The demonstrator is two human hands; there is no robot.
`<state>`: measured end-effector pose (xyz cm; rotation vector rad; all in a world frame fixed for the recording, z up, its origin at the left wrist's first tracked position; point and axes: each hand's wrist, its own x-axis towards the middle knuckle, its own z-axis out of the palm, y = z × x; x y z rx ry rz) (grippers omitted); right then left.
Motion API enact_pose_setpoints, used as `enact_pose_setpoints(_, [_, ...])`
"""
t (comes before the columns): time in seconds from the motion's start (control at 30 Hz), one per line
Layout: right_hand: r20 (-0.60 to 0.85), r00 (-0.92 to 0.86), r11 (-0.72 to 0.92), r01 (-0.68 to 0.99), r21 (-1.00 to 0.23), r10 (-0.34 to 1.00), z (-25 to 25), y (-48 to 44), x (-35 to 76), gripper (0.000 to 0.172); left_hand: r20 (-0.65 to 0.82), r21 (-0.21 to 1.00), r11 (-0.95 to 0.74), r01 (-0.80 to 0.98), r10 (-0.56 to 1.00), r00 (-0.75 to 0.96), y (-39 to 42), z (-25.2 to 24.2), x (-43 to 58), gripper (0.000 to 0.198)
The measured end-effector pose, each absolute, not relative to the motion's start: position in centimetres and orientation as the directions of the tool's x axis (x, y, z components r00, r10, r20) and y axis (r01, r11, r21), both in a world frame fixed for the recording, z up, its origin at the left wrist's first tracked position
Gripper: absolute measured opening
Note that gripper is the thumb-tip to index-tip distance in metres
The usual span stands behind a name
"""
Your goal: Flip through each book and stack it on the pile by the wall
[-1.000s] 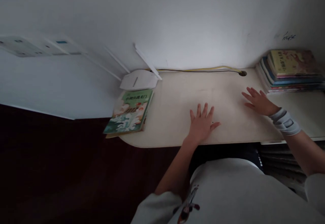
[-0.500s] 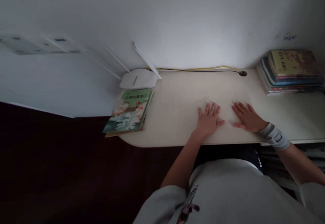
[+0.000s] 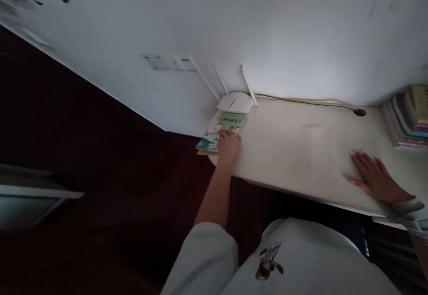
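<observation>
My left hand (image 3: pixel 229 144) rests on the lower right part of a green illustrated picture book (image 3: pixel 230 121), its fingers slightly bent and apart over the cover. The book lies at the left end of the white desk (image 3: pixel 284 152), jutting past the rounded edge, and another yellowish book edge shows beneath it. Whether the thumb grips the book's side I cannot tell. Far to the right, my right hand (image 3: pixel 374 177) lies flat on the desk with its fingers stretched out, holding nothing. A grey wrist wrap (image 3: pixel 413 212) is around that wrist.
Behind the book sits a white router (image 3: pixel 236 102) with several antennas. Yellow and black cables (image 3: pixel 301 100) run along the wall to a cable hole (image 3: pixel 360 112). A stack of books (image 3: pixel 409 119) stands at the right. Wall sockets (image 3: pixel 167 62) are at the left.
My left hand has moved left from the desk top onto the green picture book. My right hand stays flat on the desk. The view has swung left.
</observation>
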<state>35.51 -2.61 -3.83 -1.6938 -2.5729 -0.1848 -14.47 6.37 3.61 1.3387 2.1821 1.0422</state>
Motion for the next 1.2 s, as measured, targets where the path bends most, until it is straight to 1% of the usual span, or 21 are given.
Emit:
enact_pose_setpoints(0.03, [0.107,-0.397,0.392,0.918,0.066,0.911,-3.9,-2.5,35.5,0.082,0.077,0.723,0.286,0.629,0.871,-0.485,6.3,3.3,-14.5,0.029])
enact_pose_setpoints(0.1, [0.100,-0.394,0.389,0.919,0.060,0.914,-3.9,-2.4,35.4,0.082,0.138,0.627,0.300,0.719,0.865,-0.482,5.9,2.7,-13.7,0.027])
enact_pose_setpoints(0.17, [0.096,-0.382,0.378,0.924,0.056,0.919,-3.9,-2.4,35.4,0.082,0.148,0.566,0.310,0.764,0.873,-0.464,5.5,2.7,-12.9,0.026])
enact_pose_setpoints(0.23, [0.093,-0.375,0.371,0.927,0.052,0.922,-3.9,-2.3,35.4,0.082,0.133,0.512,0.315,0.799,0.890,-0.436,5.1,3.6,-12.8,0.023])
enact_pose_setpoints(0.3, [0.093,-0.371,0.368,0.929,0.046,0.924,-3.9,-2.3,35.4,0.080,0.117,0.463,0.319,0.827,0.903,-0.414,4.7,5.7,-13.5,0.020])
enact_pose_setpoints(0.37, [0.086,-0.371,0.370,0.929,0.032,0.925,-3.9,-2.2,35.5,0.079,0.134,0.405,0.322,0.856,0.905,-0.404,4.0,8.8,-14.5,0.019])
enact_pose_setpoints(0.4, [0.084,-0.372,0.371,0.928,0.020,0.925,-3.8,-2.2,35.5,0.079,0.181,0.328,0.303,0.895,0.909,-0.375,3.6,10.5,-14.8,0.020])
enact_pose_setpoints(0.47, [0.101,-0.376,0.379,0.925,-0.015,0.921,-3.3,-2.2,35.2,0.078,0.226,0.302,0.260,0.917,0.915,-0.334,2.5,13.6,-14.5,0.022])
enact_pose_setpoints(0.5, [0.128,-0.377,0.384,0.922,-0.038,0.917,-2.8,-2.3,34.7,0.077,0.275,0.295,0.205,0.933,0.917,-0.288,2.0,14.9,-13.8,0.022])
enact_pose_setpoints(0.53, [0.170,-0.375,0.391,0.918,-0.067,0.911,-2.1,-2.4,34.0,0.075,0.304,0.296,0.134,0.946,0.926,-0.226,1.5,16.0,-12.7,0.022])
enact_pose_setpoints(0.6, [0.264,-0.373,0.420,0.894,-0.152,0.890,-0.2,-2.7,32.0,0.069,0.310,0.312,-0.002,0.950,0.945,-0.100,0.7,17.2,-9.5,0.024])
enact_pose_setpoints(0.63, [0.308,-0.373,0.448,0.866,-0.222,0.875,0.9,-2.8,30.7,0.068,0.305,0.325,-0.072,0.943,0.952,-0.032,0.5,17.4,-7.6,0.025])
enact_pose_setpoints(0.67, [0.323,-0.390,0.486,0.816,-0.314,0.863,1.9,-2.9,29.5,0.068,0.297,0.345,-0.142,0.928,0.954,0.035,0.3,17.4,-5.6,0.025])
enact_pose_setpoints(0.73, [0.312,-0.412,0.517,0.701,-0.492,0.856,3.6,-2.7,27.2,0.070,0.286,0.404,-0.267,0.875,0.945,0.156,0.4,17.0,-1.6,0.025])
enact_pose_setpoints(0.8, [0.263,-0.426,0.485,0.580,-0.655,0.866,4.3,-2.1,25.7,0.073,0.278,0.471,-0.355,0.807,0.929,0.246,0.7,16.4,1.7,0.025])
enact_pose_setpoints(0.87, [0.208,-0.431,0.415,0.468,-0.780,0.878,4.2,-1.4,25.2,0.076,0.267,0.523,-0.396,0.755,0.917,0.296,1.4,15.7,4.3,0.026])
enact_pose_setpoints(0.9, [0.189,-0.428,0.381,0.427,-0.820,0.884,3.9,-1.1,25.2,0.078,0.258,0.542,-0.401,0.739,0.916,0.309,1.7,15.3,5.3,0.027])
enact_pose_setpoints(1.0, [0.161,-0.399,0.326,0.392,-0.860,0.903,2.7,-0.1,25.8,0.082,0.220,0.582,-0.390,0.714,0.920,0.324,2.8,14.5,7.2,0.029])
enact_pose_setpoints(1.07, [0.142,-0.390,0.315,0.424,-0.849,0.910,2.1,0.4,26.2,0.084,0.204,0.592,-0.384,0.709,0.922,0.329,3.3,14.0,7.9,0.029])
enact_pose_setpoints(1.2, [0.112,-0.417,0.324,0.482,-0.814,0.902,1.6,0.9,26.4,0.084,0.196,0.569,-0.392,0.723,0.918,0.344,3.8,13.5,8.4,0.029])
